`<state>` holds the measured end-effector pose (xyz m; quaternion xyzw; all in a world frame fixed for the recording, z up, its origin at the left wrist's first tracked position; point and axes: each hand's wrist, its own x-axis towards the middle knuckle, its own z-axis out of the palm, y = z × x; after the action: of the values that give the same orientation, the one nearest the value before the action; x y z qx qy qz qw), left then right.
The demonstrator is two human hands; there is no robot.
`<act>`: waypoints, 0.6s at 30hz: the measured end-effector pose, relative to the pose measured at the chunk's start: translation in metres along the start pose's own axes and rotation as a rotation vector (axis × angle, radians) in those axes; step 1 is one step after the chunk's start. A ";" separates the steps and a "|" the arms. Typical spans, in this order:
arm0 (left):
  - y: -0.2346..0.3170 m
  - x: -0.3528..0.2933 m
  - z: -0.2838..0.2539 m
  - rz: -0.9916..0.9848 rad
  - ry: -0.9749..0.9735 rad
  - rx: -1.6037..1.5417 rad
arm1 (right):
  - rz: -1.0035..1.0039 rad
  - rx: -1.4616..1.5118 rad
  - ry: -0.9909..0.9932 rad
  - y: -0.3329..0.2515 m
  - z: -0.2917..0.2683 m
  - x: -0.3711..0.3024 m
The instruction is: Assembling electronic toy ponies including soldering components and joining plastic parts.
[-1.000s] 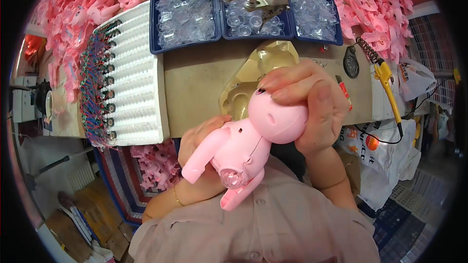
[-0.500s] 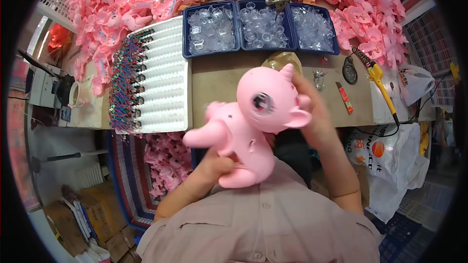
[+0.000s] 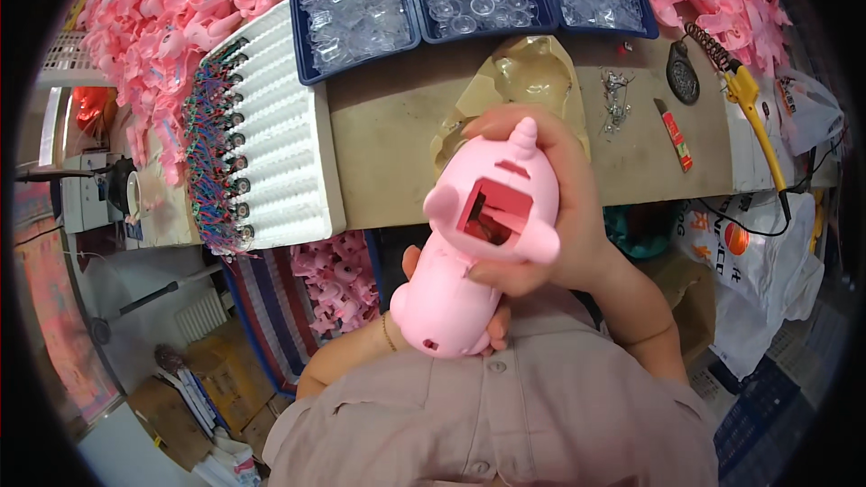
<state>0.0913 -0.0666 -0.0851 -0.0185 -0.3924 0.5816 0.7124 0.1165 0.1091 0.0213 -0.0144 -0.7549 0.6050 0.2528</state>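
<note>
A pink unicorn toy (image 3: 445, 293) is held in front of my shirt, over the table's near edge, its spiral horn pointing up and away. The back of its head faces up, showing a rectangular opening with a dark inside and a slot above it. My right hand (image 3: 580, 230) wraps round the head from the right, fingers over the top and thumb below the opening. My left hand (image 3: 498, 326) grips the lower body from beneath, largely hidden behind it. Just beyond the toy, a tan translucent moulded holder (image 3: 532, 72) lies on the table.
Blue bins (image 3: 418, 34) of transparent plastic parts stand at the back. A white ribbed tray (image 3: 287, 140) with wired parts is at left, between it and the wall pink shell pieces (image 3: 167, 45) are heaped. A red cutter (image 3: 676, 140), small metal parts (image 3: 616, 99) and a yellow soldering iron (image 3: 745, 95) lie at right.
The toy has turned from its face side to the back of its head, which exposes the opening. My right hand now wraps further over the head. The view has shifted nearer the table's front.
</note>
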 end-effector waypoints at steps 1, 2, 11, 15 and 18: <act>-0.001 0.008 0.000 0.032 -0.045 0.001 | -0.088 -0.016 0.036 0.004 0.001 0.001; 0.000 0.007 -0.002 0.037 -0.051 0.001 | -0.086 -0.017 0.029 0.004 -0.001 0.002; 0.005 0.061 0.088 0.135 1.203 2.197 | 0.653 0.454 -0.122 -0.031 -0.019 -0.020; -0.003 0.048 0.122 0.017 1.133 1.855 | 0.918 0.685 -0.206 -0.029 -0.034 -0.044; -0.002 0.043 0.117 0.094 1.060 1.227 | 0.967 0.752 -0.366 -0.031 -0.028 -0.055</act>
<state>0.0254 -0.0812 0.0199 0.0858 0.3872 0.6362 0.6618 0.1842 0.1083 0.0338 -0.1602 -0.4302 0.8670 -0.1940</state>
